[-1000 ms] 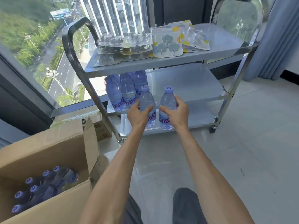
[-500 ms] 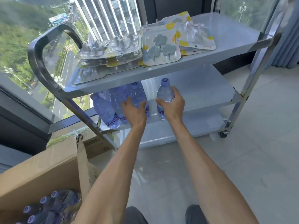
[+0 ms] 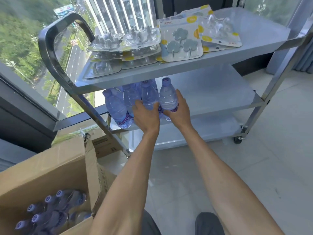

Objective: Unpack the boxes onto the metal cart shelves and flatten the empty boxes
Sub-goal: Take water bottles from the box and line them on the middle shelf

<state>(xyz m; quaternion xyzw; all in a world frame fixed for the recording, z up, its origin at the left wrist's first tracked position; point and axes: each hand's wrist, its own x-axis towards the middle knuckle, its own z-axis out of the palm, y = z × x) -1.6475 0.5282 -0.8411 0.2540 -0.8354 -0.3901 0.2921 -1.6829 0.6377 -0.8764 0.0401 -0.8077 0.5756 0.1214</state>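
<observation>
A three-shelf metal cart (image 3: 211,106) stands before me. My left hand (image 3: 145,116) grips a water bottle (image 3: 149,95) and my right hand (image 3: 177,111) grips another water bottle (image 3: 166,94), both upright on the middle shelf beside several bottles (image 3: 116,109) standing at its left end. An open cardboard box (image 3: 50,180) at lower left holds several more purple-capped bottles (image 3: 50,211).
The top shelf carries several blister packs of wall hooks (image 3: 181,43). The cart's dark handle (image 3: 49,48) rises at left by the window. A smaller carton (image 3: 105,146) lies under the cart's left end. Tiled floor (image 3: 271,167) spreads to the right; my knees show at the bottom.
Both hands have carried their bottles forward from in front of the cart onto the middle shelf, next to the bottles there. My view has moved closer to the cart.
</observation>
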